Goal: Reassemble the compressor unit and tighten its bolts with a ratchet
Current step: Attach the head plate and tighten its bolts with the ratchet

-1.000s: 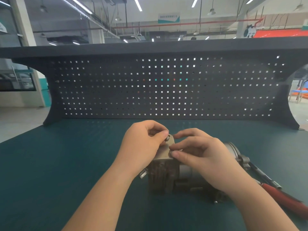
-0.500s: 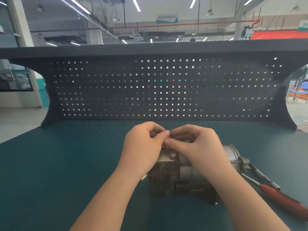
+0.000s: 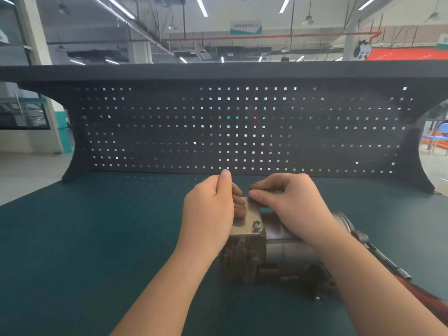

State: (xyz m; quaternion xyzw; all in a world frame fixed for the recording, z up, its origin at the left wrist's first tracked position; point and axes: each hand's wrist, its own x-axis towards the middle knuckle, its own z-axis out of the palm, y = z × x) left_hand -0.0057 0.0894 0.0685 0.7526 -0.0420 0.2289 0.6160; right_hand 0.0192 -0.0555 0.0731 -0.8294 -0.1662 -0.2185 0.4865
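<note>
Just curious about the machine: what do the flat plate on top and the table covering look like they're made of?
Flat plate: likely steel or aluminium, brushed grey with a soft sheen and a bolt through it. Table covering: probably a rubber or vinyl mat, matte dark teal, no glare.

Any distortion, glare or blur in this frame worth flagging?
Head view: wide-angle bending curves the pegboard ends; ceiling strip lights blow out; the bolt on the compressor is sharp, while the red-handled tool at the right edge smears.

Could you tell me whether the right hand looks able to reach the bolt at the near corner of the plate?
Probably yes: the bolt sits uncovered just beside the right hand, nothing lying between them.
</note>
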